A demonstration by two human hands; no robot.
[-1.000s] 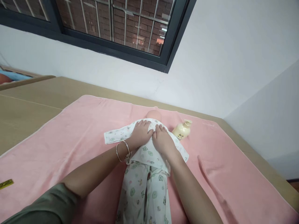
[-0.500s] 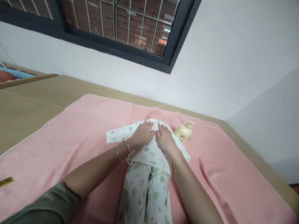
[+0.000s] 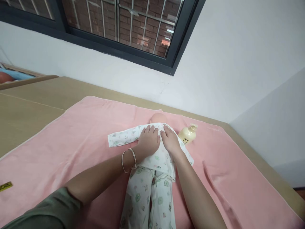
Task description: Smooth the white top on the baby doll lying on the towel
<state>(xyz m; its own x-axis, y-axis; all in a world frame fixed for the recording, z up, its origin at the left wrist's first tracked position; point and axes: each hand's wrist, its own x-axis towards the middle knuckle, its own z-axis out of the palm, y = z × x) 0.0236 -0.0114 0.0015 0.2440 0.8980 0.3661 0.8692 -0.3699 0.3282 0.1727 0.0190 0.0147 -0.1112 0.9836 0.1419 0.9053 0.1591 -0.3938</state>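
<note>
A baby doll in a white printed top (image 3: 158,157) and matching printed trousers (image 3: 140,194) lies stretched out in front of me. Its bald head (image 3: 159,118) points away from me, and no face shows. My left hand (image 3: 149,140) rests flat on the left side of the upper body, fingers forward and close together. On the right side, my right hand (image 3: 170,140) lies flat too, thumb along the middle of the top. Neither hand grips anything. One sleeve (image 3: 124,136) spreads out to the left; the other slants down to the right.
Under the doll is a pink mat (image 3: 78,133) with a ridge-like fold at right. A cream pump bottle (image 3: 188,134) stands close by the doll's right-hand shoulder. A wooden surface (image 3: 30,105) borders the mat, with a white wall (image 3: 228,57) and barred window behind.
My left hand has slid slightly right and back toward me on the top. The right hand's fingers have shifted a little to the right. Doll and bottle lie as before.
</note>
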